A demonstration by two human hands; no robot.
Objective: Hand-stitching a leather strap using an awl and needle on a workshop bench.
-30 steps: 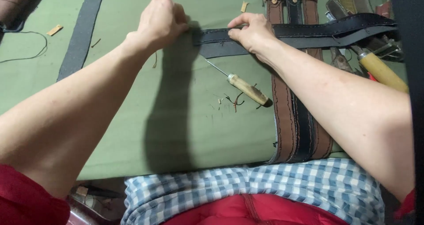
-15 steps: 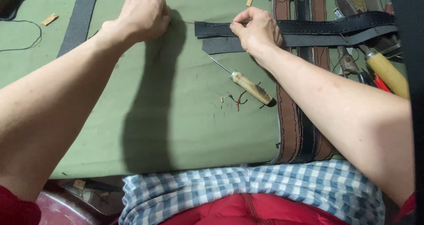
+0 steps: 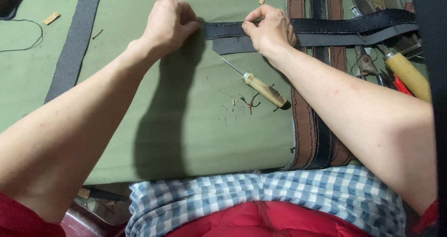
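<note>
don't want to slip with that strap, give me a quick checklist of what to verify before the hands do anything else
1. Left hand closed at the end of the black strap: ok, fist sits at the strap's left end.
2. Right hand pinning the strap down: ok, fingers press on it beside the left hand.
3. Strap lying flat on the green mat: ok where visible; the part under the hands is hidden.
4. Awl clear of both hands: ok, it lies loose on the mat below the right wrist, tip towards the strap.
5. Brown and black belt out of the way: not ok, the strap crosses over it.
6. Thread or needle in the left fist: cannot tell.
</note>
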